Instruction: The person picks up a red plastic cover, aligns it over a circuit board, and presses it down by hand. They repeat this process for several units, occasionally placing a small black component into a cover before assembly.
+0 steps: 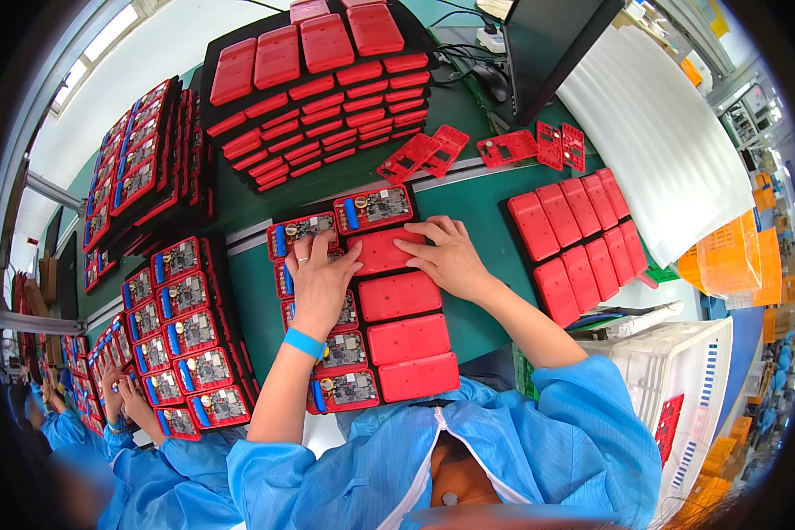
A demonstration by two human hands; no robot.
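Both my hands are over a black tray (421, 208) of red cases in front of me. My left hand (320, 287), ringed and with a blue wristband (305, 344), lies spread over the left column of circuit boards. One of its fingertips reaches the left end of a red plastic cover (375, 253). At that cover's right end rest the spread fingers of my right hand (455, 259). Several closed red covers (408, 340) continue the column below. An open red case with a circuit board and blue part (375, 208) sits above. The boards under my left hand are partly hidden.
Stacked trays of red covers (318, 88) stand behind; trays of boards (185, 327) fill the left. A tray of red cases (574, 238) lies right, near loose red frames (508, 148), a monitor (552, 53) and white foam sheets (654, 124). A co-worker's hands (128, 397) work at lower left.
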